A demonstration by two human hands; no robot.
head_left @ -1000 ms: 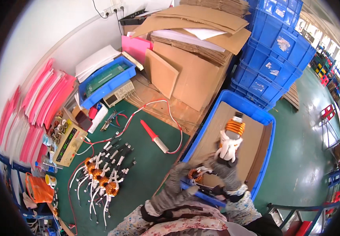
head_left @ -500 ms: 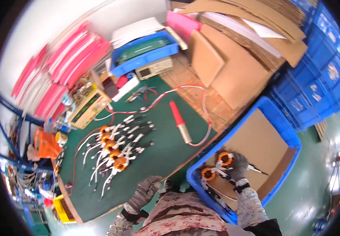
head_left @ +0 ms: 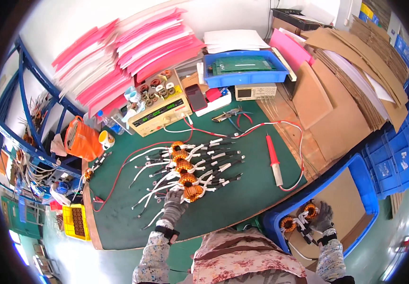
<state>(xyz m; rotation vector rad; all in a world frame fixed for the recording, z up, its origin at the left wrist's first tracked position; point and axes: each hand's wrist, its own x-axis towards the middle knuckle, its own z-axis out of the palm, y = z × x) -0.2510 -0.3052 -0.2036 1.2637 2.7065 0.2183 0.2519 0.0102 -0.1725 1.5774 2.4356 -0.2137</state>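
My left hand, in a grey glove, rests on the green mat and grips the nearest orange wound coil of a row of several coils with white leads. My right hand, also gloved, is down in the blue crate at the right, closed on an orange coil with white leads. A second orange coil lies just left of it in the crate.
A red test probe with red wire lies on the mat. A beige bench meter, pliers, a blue tray, pink sheet stacks, cardboard and stacked blue crates surround the mat.
The view swung left toward the bench. My left hand reached up onto the mat to the nearest coil. My right hand stays low in the blue crate with its coil.
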